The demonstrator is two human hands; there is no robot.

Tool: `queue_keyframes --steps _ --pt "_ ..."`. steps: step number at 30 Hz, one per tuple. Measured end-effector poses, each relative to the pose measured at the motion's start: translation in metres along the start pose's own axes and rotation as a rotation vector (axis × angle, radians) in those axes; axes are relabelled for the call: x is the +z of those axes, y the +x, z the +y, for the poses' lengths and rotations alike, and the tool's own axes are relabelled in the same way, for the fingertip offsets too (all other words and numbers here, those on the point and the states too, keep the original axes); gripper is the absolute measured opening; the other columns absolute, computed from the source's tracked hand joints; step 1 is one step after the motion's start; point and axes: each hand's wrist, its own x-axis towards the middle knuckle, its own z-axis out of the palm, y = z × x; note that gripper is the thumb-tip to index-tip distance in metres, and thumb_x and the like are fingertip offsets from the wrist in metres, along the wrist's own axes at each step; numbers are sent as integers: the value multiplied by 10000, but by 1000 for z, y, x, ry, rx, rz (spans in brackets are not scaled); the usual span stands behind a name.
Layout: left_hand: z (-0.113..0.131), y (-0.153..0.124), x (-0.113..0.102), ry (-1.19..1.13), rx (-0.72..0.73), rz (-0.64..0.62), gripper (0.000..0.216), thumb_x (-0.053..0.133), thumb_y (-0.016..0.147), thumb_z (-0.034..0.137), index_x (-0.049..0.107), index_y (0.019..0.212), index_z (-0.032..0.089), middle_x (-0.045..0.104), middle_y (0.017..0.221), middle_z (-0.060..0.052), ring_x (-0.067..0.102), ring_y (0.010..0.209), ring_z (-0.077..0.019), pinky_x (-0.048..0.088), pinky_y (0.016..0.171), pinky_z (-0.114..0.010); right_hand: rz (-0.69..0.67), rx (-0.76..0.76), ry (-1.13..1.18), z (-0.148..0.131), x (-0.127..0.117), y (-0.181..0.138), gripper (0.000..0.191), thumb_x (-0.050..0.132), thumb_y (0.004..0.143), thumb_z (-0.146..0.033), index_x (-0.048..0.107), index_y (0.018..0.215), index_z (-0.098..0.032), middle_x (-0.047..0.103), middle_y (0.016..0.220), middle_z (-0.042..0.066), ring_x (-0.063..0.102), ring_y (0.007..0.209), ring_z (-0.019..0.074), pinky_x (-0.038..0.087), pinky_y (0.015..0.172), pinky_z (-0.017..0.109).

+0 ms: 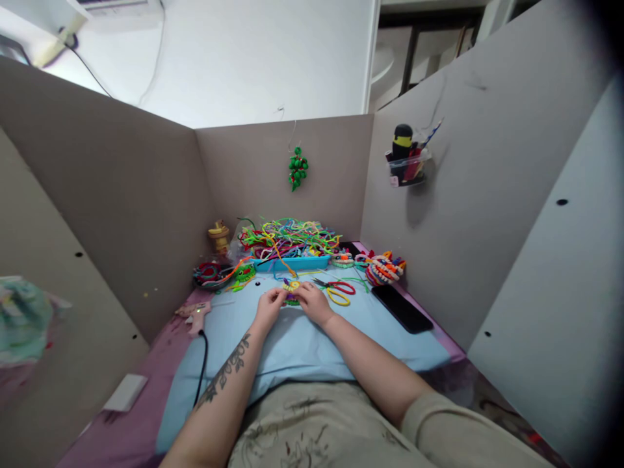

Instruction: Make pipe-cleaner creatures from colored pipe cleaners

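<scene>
My left hand and my right hand meet over the blue cloth, fingers pinched on opposite sides of a small pipe-cleaner craft piece. Yellow, purple and green parts of it show between the fingertips; the rest is covered. Just right of my right hand lie scissors with one red and one yellow handle, blades spread. Beyond the hands, an orange pipe cleaner hangs over the front of a blue tray heaped with multicoloured pipe cleaners. A green pipe-cleaner figure sits to the left.
A pink glue gun with a black cord lies left. A dark bowl and a yellowish bottle stand behind it. A phone and a striped pipe-cleaner figure lie right. Grey panels enclose three sides.
</scene>
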Motion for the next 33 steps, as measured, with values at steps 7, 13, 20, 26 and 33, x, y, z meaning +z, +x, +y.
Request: queue_keyframes --steps 7,13,20,26,33 --pt "-1 2 -3 -205 -35 74 268 729 581 296 596 759 145 640 711 -14 602 660 -139 479 667 -273 130 274 307 8 12 1 237 489 777 -180 604 984 -180 615 883 50 564 779 157 460 708 287" --pt "0 0 0 -200 -6 2 295 727 601 281 511 762 161 587 687 21 592 657 -119 460 644 -239 37 332 402 8 14 2 141 572 743 -289 645 737 -168 626 705 22 554 672 146 441 637 260" --pt "5 -3 2 -176 -36 -13 377 708 621 376 505 859 165 584 772 -10 580 699 -127 468 638 -243 79 299 346 5 14 1 146 545 739 -269 605 649 -171 569 620 -4 511 625 134 413 590 236" --pt "6 -4 3 -197 -80 -55 382 727 589 378 496 805 162 565 698 15 559 617 -106 466 595 -235 94 293 330 5 13 2 127 538 733 -257 619 690 -170 590 680 9 529 664 144 422 636 254" --pt "3 -3 2 -187 -37 -93 303 700 630 296 464 766 164 526 652 33 530 572 -81 445 548 -200 72 293 343 4 13 2 125 524 737 -232 601 661 -168 572 646 -3 516 638 135 412 614 242"
